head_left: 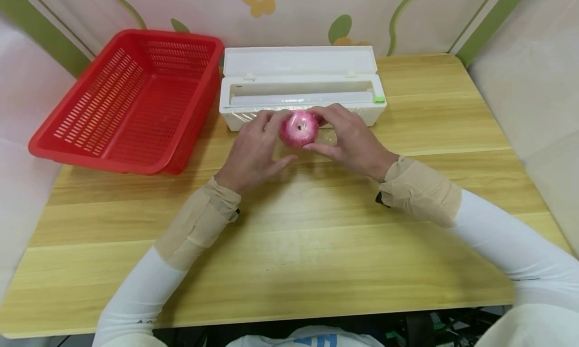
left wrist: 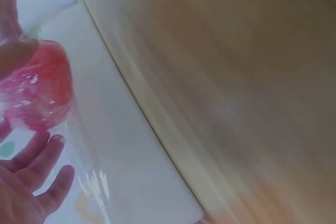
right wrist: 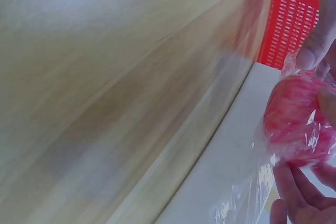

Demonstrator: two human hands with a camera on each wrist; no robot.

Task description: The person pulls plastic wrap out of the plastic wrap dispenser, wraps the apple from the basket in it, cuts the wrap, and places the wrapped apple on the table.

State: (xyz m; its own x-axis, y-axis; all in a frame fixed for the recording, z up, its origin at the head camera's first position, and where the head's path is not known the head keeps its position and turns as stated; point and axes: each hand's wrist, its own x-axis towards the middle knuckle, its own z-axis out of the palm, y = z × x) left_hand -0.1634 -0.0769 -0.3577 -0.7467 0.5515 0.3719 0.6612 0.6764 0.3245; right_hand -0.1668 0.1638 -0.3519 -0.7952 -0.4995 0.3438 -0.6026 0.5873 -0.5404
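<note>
A pinkish-red apple (head_left: 299, 128) wrapped in clear plastic film (right wrist: 257, 182) is held up at the front of a white box. My right hand (head_left: 350, 138) grips the apple's right side, thumb below and fingers above in the head view. My left hand (head_left: 258, 148) touches the apple's left side with its fingertips, its thumb standing apart. In the left wrist view, the left fingers (left wrist: 47, 166) are spread beside the wrapped apple (left wrist: 44, 85). Film stretches from the apple toward the box.
The long white film box (head_left: 300, 81) stands at the back with its lid raised and a roll (head_left: 300, 99) inside. A green tab (head_left: 379, 99) marks its right corner. A red plastic basket (head_left: 185, 131) is at the back left of the wooden table (head_left: 316, 256).
</note>
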